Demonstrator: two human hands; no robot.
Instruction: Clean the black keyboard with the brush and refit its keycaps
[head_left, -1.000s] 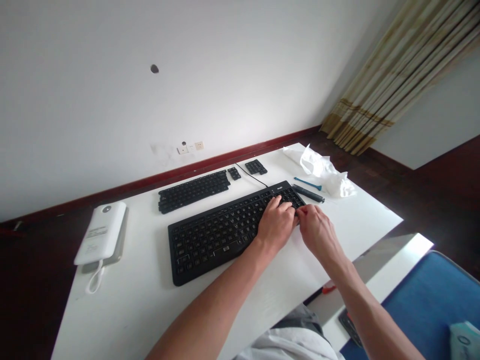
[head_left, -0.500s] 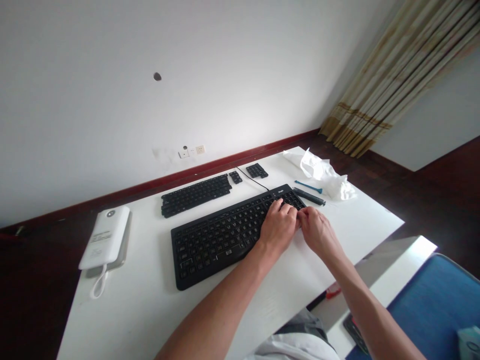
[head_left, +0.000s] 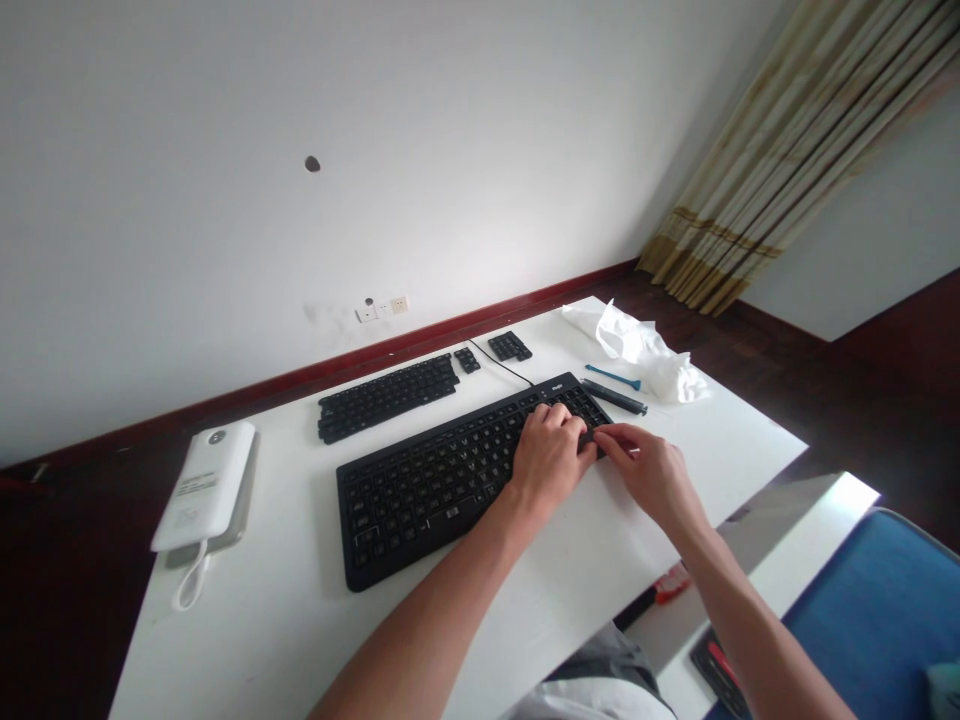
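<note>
On the white table (head_left: 300, 620), set aslant in front of the person: a black wired keyboard (head_left: 442, 480), with a thin black cable (head_left: 504, 367) leading off from the back edge. Laid over the right-hand part, palm down, with the left hand (head_left: 550, 448) — fingers bent and bunched together on the keys, thumb toward the front edge; cannot tell whether gripping anything beneath. Working close beside it at the front right corner with the right hand (head_left: 649, 468), thumb and index fingertips drawn near each other at the rim — too small to tell what, if anything, between them.

Behind the keyboard, in a row: a long block of black keycaps (head_left: 386, 397), a small keycap cluster (head_left: 466, 360) and a number-pad block (head_left: 510, 346). Just beyond the right end, side by side: a black-handled tool (head_left: 613, 397) and a slim blue tool (head_left: 611, 376), near a crumpled white sheet (head_left: 641, 348). Well apart at the left: a white power bank (head_left: 202, 490) with a looped white lead (head_left: 189, 588).
</note>
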